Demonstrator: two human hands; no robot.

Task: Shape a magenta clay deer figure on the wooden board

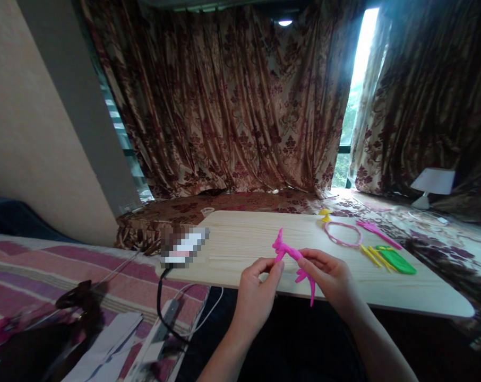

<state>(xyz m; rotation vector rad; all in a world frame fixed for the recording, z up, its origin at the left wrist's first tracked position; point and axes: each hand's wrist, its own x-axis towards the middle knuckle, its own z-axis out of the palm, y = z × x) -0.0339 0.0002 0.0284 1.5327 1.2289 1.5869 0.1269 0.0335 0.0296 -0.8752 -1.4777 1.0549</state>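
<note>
A bright pink figure that looks moulded from modelling clay [290, 252] is held above the table's near edge. It has a horned or crested head end, thin limbs and a long pointed tail hanging down. My left hand [260, 284] is closed, thumb and fingertips pinching a limb below the head end. My right hand [328, 273] is closed too, gripping the figure's body between thumb and fingers. Part of the body is hidden behind the right thumb and fingers.
On the wooden table [240, 233] lie a pink twisted ring [360, 236], a yellow piece [325, 213], a pink hand-shaped piece [374, 228], yellow sticks [375, 257] and a green flat piece [397, 261]. A blurred-out device [185, 248] with a black cable is at left. A lamp [434, 183] stands behind.
</note>
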